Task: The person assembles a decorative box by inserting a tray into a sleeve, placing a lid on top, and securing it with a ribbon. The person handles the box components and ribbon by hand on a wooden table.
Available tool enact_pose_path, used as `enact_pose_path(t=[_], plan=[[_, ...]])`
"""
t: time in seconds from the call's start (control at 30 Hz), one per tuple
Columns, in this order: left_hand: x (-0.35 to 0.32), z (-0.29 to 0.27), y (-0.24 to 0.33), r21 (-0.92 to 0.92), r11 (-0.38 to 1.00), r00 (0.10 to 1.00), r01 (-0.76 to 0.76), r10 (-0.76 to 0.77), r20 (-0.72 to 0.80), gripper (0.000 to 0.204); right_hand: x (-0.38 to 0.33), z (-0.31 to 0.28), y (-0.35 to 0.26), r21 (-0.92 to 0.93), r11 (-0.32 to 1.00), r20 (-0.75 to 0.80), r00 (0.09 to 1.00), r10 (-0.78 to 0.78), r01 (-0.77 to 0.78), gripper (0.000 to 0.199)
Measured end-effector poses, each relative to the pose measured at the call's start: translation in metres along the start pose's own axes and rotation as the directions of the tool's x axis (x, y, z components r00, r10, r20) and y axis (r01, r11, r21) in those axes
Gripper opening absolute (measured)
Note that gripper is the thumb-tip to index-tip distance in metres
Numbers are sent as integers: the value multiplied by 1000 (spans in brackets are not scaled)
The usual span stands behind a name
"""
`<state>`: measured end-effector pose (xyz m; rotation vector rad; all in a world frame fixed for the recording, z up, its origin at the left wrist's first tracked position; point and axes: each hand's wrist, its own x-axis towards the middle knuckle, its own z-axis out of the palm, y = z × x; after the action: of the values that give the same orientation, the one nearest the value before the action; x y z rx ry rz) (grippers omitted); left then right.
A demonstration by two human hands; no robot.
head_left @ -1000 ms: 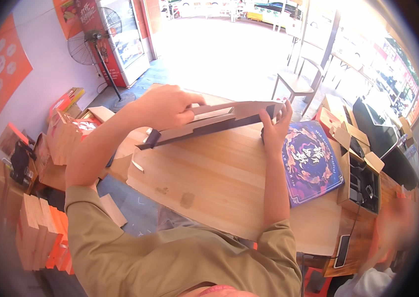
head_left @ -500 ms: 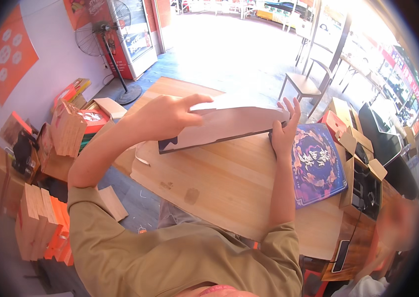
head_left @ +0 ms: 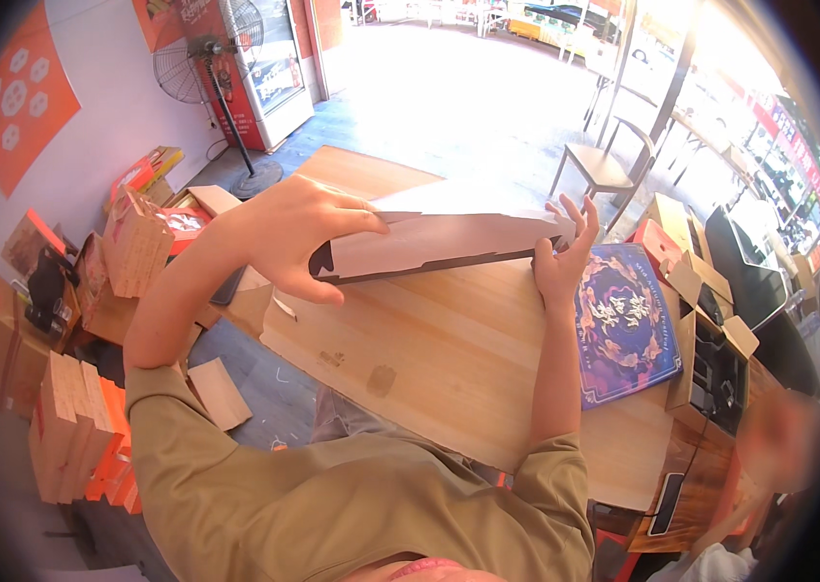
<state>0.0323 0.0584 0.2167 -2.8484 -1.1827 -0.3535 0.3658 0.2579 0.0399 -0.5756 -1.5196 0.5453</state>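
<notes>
A shallow box part (head_left: 439, 244), with a pale paper-like face toward me and a dark lower edge, is held up over the wooden table. At its left end is my left hand (head_left: 298, 233), fingers bent over the top and thumb below. My right hand (head_left: 562, 257) grips the other end, its thumb on the near side and the fingers raised and partly spread behind. Glare washes out the upper edge. A blue-purple decorated box lid or flat box (head_left: 628, 320) lies on the table beside my right forearm.
The table (head_left: 449, 369) has a bent outline in this view. Cartons and orange boxes (head_left: 70, 427) are stacked at the left. At right stand an open carton (head_left: 710, 364), a phone (head_left: 666, 502) and a blurred person (head_left: 783, 441). A fan (head_left: 221, 107) and chair (head_left: 609, 165) are farther off.
My left hand has shifted from over the top, index finger stretched out, to the left end with its thumb lower. The box part's near face looks narrower now. My right hand keeps its hold.
</notes>
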Motion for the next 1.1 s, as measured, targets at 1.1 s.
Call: enact_pose_path(t=[1.1], plan=[[-15,16,3,160,979,987,126,-140,83,30,4,-14,18,-266,964,-156,987,-45,2,47]])
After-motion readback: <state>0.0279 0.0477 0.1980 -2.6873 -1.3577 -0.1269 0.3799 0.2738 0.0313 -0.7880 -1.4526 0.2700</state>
